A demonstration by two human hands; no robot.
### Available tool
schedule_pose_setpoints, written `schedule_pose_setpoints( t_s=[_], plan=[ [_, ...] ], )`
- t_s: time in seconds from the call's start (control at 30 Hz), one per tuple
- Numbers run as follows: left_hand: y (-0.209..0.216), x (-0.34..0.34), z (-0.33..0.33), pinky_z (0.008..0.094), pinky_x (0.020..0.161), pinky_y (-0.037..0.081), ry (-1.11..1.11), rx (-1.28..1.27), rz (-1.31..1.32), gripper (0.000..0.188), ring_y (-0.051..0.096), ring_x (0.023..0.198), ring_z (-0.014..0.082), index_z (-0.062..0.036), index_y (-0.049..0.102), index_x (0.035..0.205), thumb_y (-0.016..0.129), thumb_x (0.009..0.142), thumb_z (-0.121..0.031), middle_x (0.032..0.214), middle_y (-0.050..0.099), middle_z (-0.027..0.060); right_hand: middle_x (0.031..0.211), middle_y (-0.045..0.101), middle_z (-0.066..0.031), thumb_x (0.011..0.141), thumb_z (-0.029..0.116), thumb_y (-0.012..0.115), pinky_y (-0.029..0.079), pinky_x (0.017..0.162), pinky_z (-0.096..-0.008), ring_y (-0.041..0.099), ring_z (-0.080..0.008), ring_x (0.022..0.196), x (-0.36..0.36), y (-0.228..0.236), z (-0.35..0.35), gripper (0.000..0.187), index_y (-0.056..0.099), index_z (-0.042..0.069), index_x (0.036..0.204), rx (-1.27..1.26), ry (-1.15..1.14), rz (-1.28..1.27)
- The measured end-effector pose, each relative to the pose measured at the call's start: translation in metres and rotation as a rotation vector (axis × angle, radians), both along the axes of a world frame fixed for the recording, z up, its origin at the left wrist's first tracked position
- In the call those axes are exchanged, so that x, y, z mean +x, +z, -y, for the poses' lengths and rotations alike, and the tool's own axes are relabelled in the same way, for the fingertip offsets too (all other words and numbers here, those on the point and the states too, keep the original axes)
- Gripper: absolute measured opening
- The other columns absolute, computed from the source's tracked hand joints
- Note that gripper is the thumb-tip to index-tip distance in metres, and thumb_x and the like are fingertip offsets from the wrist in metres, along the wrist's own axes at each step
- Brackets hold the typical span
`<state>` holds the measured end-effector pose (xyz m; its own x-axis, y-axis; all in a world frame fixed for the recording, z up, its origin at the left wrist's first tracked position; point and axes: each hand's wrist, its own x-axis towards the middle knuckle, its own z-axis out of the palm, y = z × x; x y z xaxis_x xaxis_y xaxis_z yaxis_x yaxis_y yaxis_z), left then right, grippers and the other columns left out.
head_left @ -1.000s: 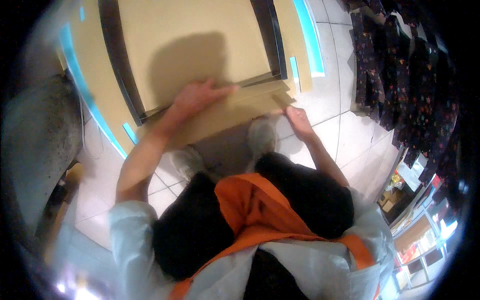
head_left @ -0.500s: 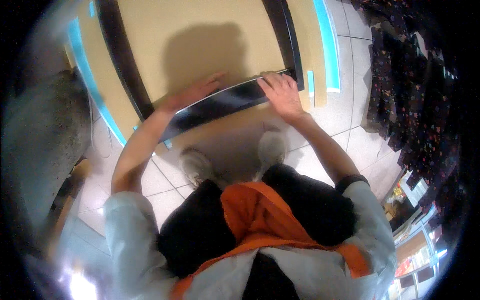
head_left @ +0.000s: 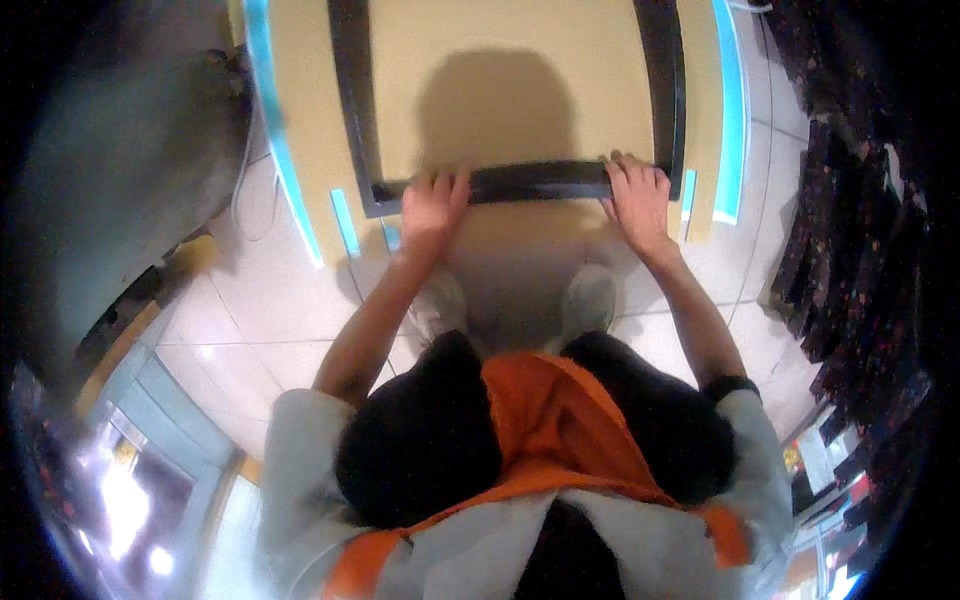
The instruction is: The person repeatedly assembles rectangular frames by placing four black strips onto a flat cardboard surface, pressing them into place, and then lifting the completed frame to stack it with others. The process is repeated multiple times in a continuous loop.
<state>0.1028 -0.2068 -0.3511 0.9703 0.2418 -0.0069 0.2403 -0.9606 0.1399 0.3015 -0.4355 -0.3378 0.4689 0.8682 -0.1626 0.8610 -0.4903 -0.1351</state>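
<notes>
A black bar (head_left: 540, 182) runs crosswise in front of me, between the near ends of two long black side strips, the left strip (head_left: 350, 90) and the right strip (head_left: 664, 90). Together they form the near part of a black frame on a tan board (head_left: 480, 35). My left hand (head_left: 435, 208) is closed over the bar near its left end, fingers bent across the top. Near the right corner, my right hand (head_left: 640, 200) grips the same bar, its fingertips over the far edge. The thumbs are mostly hidden.
Light blue strips edge the board at left (head_left: 275, 130) and right (head_left: 733, 110); a short blue piece (head_left: 344, 222) lies by the left corner. Dark patterned fabric (head_left: 840, 230) hangs at right. A grey bulky form (head_left: 150, 190) stands at left. Tiled floor (head_left: 270, 345) surrounds my shoes.
The bar has gone from slanted to nearly level between the side strips. My left hand, stretched out beyond it before, has come back onto it. The view has shifted too.
</notes>
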Motion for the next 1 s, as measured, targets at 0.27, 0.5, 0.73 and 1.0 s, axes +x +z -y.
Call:
schedule_pose_setpoints(
  t_s=[0.27,0.5,0.73,1.0],
  plan=[
    [0.006,0.008,-0.024,0.0395,0.07,0.044,-0.033,-0.198,-0.356,0.039,0.055,0.079,0.0239,-0.0088,0.054,0.088,0.066,0.068,-0.04,0.083,0.056,0.0104,0.08,0.054,-0.0059,0.068,0.026,0.068,0.045,0.07,-0.037,0.057,-0.0241,0.084,0.029,-0.002,-0.003,0.038,0.053,0.013,0.1,-0.022,0.139,-0.161],
    [0.03,-0.029,-0.047,0.05,0.104,0.017,-0.052,0.18,-0.351,0.051,0.053,0.09,0.0197,-0.0087,0.057,0.098,0.067,0.064,-0.045,0.083,0.058,0.0047,0.088,0.057,-0.0052,0.065,0.031,0.07,0.026,0.099,-0.0489,0.051,-0.02,0.096,0.033,0.012,0.017,0.044,0.052,0.013,0.101,0.002,0.185,0.155],
    [0.038,-0.025,-0.051,0.0547,0.104,0.012,-0.019,0.028,-0.372,0.05,0.051,0.1,0.0205,-0.0072,0.056,0.104,0.066,0.068,-0.04,0.092,0.06,0.0054,0.101,0.054,-0.0048,0.068,0.045,0.066,0.019,0.1,-0.0577,0.044,-0.0192,0.109,0.042,0.011,0.017,0.054,0.049,0.015,0.109,-0.265,0.158,0.053],
    [0.047,-0.045,-0.07,0.0419,0.103,0.023,0.589,-0.69,0.193,0.053,0.04,0.117,0.0316,0.0016,0.04,0.123,0.055,0.083,-0.03,0.124,0.044,0.0197,0.123,0.043,-0.0158,0.081,0.034,0.056,0.029,0.1,-0.0401,0.038,-0.0272,0.118,0.087,0.019,0.071,0.053,0.041,0.004,0.122,0.528,-0.644,-0.701]
  ],
)
